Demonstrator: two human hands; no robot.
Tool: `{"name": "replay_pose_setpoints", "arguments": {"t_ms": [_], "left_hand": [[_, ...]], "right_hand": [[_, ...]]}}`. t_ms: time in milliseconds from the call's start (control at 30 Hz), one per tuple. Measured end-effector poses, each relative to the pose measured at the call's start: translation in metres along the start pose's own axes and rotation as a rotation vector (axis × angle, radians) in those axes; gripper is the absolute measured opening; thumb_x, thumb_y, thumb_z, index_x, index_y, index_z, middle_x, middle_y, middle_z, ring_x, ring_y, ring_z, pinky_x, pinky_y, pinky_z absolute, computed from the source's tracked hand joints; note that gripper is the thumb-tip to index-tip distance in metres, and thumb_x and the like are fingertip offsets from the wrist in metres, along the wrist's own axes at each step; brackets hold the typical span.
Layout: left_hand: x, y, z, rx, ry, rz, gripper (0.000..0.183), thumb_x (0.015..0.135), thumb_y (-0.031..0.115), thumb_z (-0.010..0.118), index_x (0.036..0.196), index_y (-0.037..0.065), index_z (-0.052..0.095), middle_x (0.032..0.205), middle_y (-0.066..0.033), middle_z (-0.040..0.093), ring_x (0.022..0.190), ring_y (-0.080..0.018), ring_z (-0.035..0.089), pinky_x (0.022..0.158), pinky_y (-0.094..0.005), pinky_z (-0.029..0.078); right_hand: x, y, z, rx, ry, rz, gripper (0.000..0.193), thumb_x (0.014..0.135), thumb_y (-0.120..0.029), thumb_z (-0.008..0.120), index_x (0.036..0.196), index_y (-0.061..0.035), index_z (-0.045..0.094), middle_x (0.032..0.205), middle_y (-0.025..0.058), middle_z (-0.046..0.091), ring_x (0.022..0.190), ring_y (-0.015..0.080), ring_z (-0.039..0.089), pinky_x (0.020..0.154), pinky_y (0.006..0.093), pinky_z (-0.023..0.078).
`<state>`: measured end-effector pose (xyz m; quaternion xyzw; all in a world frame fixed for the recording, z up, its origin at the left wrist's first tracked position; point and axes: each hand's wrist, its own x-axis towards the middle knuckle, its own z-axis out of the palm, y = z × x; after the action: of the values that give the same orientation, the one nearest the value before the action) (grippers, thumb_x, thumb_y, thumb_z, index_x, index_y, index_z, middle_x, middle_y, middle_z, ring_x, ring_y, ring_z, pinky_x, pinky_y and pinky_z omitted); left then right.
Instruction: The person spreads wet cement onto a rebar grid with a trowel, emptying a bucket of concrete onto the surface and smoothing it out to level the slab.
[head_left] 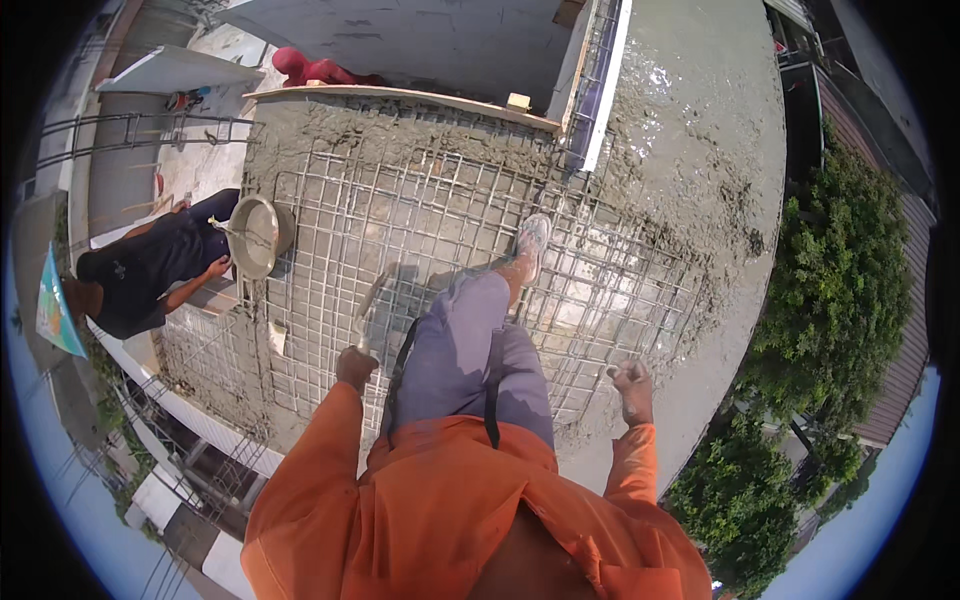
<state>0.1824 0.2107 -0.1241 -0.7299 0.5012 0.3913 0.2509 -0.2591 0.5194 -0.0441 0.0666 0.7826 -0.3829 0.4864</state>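
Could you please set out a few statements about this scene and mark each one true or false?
1. A round bucket is beside the co-worker on the left. True.
2. The co-worker's top is bright orange. False: it is dark; the camera wearer's sleeves are orange.
3. Wet concrete lies along the right side of the steel mesh. True.
4. The whole mesh is buried. False: much of it shows.
5. The wearer's right hand is on the bucket. False: it is well away, toward the right.
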Motion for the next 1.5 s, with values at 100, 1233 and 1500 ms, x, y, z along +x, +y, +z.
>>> {"name": "replay_pose_setpoints", "arguments": {"t_ms": [100, 1233, 1500], "left_hand": [[0.019, -0.026, -0.043, -0.142, 0.140, 0.013, 0.014, 0.065, 0.010, 0.063, 0.072, -0.002, 0.057, 0.058, -0.0091, 0.055, 0.047, -0.0169, 0.054, 0.041, -0.0319, 0.040], [0.425, -0.107, -0.350, -1.555, 0.012, 0.008, 0.031, 0.088, 0.034, 0.040, 0.100, 0.008, 0.053, 0.082, -0.0050, 0.057, 0.066, -0.0237, 0.056, 0.056, -0.0390, 0.048], [0.298, -0.005, -0.274, -1.415, -0.109, 0.104, 0.032, 0.088, 0.030, 0.045, 0.108, 0.005, 0.050, 0.099, -0.0092, 0.057, 0.084, -0.0286, 0.058, 0.073, -0.0431, 0.048]], "right_hand": [[-0.016, 0.056, 0.024, 0.469, 0.087, 0.378, 0.042, 0.080, -0.035, 0.059, 0.119, -0.0230, 0.050, 0.086, 0.0008, 0.060, 0.087, 0.0214, 0.057, 0.077, 0.0401, 0.042], [-0.190, 0.109, 0.349, -0.351, 0.159, 0.480, 0.029, 0.081, -0.018, 0.045, 0.094, 0.0014, 0.062, 0.079, 0.0109, 0.065, 0.066, 0.0203, 0.065, 0.058, 0.0318, 0.048], [-0.183, 0.176, 0.344, 0.015, 0.200, 0.403, 0.021, 0.080, -0.014, 0.049, 0.080, 0.0015, 0.063, 0.072, 0.0133, 0.064, 0.065, 0.0206, 0.065, 0.060, 0.0304, 0.051]]}}
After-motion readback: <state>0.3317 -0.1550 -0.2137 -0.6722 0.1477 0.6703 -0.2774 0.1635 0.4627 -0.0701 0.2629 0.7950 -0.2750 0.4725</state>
